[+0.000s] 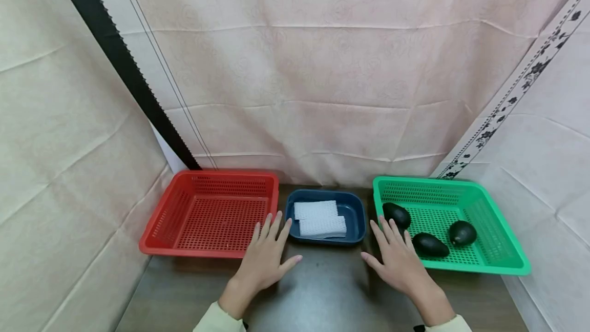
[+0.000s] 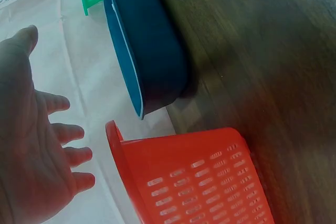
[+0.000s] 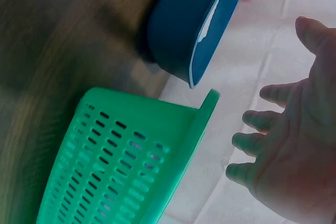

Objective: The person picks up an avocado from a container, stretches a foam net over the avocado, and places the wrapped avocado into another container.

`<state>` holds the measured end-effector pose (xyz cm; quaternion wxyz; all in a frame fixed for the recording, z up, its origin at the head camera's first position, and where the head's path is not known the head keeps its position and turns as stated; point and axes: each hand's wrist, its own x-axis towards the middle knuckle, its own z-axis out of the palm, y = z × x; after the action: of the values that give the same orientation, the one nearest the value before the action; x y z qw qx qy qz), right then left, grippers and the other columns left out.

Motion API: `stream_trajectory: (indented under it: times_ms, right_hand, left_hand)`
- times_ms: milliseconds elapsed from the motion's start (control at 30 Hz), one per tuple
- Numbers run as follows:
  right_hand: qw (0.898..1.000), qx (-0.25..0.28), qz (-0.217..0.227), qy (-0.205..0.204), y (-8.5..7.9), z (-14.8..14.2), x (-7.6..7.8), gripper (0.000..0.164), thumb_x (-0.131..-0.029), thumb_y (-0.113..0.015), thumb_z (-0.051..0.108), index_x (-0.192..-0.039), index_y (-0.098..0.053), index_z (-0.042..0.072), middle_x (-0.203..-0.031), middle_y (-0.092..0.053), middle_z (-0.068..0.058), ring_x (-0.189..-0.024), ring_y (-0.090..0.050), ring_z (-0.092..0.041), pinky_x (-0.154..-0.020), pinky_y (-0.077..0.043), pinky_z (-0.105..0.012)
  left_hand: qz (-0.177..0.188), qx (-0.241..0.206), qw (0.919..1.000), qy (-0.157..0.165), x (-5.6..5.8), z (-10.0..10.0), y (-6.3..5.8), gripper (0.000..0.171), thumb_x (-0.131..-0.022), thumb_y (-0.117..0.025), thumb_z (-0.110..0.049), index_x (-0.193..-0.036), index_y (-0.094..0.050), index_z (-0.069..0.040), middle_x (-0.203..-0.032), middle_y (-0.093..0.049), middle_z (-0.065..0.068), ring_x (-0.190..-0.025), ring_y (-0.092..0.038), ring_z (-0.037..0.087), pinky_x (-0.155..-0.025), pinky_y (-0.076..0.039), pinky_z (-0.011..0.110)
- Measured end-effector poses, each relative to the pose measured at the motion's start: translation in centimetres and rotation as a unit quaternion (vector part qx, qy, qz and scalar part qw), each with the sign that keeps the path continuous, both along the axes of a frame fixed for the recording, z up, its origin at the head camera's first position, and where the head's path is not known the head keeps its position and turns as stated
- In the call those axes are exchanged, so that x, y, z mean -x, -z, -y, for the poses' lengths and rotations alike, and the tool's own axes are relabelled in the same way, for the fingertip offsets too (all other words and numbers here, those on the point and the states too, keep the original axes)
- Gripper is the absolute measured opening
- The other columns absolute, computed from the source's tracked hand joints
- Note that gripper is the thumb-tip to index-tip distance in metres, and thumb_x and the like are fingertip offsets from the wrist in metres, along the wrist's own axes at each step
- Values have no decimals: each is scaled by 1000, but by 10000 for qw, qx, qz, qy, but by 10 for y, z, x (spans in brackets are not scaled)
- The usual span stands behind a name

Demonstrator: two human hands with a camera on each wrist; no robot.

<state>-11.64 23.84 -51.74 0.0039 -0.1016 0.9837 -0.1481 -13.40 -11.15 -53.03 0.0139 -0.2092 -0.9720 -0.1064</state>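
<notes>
My left hand (image 1: 264,258) is spread with straight fingers at the front right corner of the red basket (image 1: 156,250), holding nothing. In the left wrist view, that hand (image 2: 37,135) hangs above the rims, palm showing. My right hand (image 1: 395,261) spreads its fingers by the green basket's (image 1: 479,269) left front corner, also holding nothing; the right wrist view shows this hand (image 3: 294,124) apart from the basket. Dark, rounded fruits or vegetables, perhaps avocados or small eggplants (image 1: 430,245), lie inside the green basket. Between the hands, a dark blue tray (image 1: 356,219) holds folded white cloths (image 1: 322,227).
The baskets and tray stand in a row along the back of a dark wooden table (image 1: 318,291). Pale cloth curtains (image 1: 341,76) enclose the back and both sides. A black band (image 1: 124,60) runs down the left corner. The red basket contains no visible items.
</notes>
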Motion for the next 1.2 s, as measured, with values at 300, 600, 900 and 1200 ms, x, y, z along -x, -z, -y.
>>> stream_trajectory:
  times_ms: [300, 600, 900, 1200]
  right_hand:
    - [9999, 110, -115, -33, 1, -18, -5, 86, -99, -53, 65, -162, -32, 10, -170, -22, -20, -156, -17, -46, -116, -15, -76]
    - [9999, 143, -21, -90, -2, -34, -3, 88, -98, -54, 65, -162, -30, 10, -171, -20, -19, -157, -14, -46, -116, -14, -78]
    - [9994, 289, -92, -149, -2, -46, -5, 85, -100, -56, 59, -163, -28, 9, -170, -21, -20, -157, -15, -46, -114, -16, -78]
    - [9983, 566, 115, -121, -6, -60, -7, 83, -102, -60, 51, -164, -23, 10, -172, -14, -21, -157, -11, -48, -115, -11, -79]
  left_hand:
    - [9, -6, 9997, 231, 2, -9, -4, 92, -97, -33, -79, -166, -21, -20, -173, -13, 12, -159, -15, 38, -125, -19, 63]
    - [37, 78, 9992, 392, 7, -17, -3, 90, -98, -33, -78, -164, -27, -18, -173, -18, 13, -160, -14, 37, -126, -18, 61]
    - [-10, 297, 9977, 616, 9, -27, 1, 85, -101, -31, -74, -165, -26, -18, -172, -20, 12, -159, -16, 37, -125, -21, 60]
    - [-174, 542, 9949, 832, 11, -37, 9, 78, -104, -40, -64, -164, -29, -15, -171, -24, 15, -157, -23, 38, -124, -26, 58]
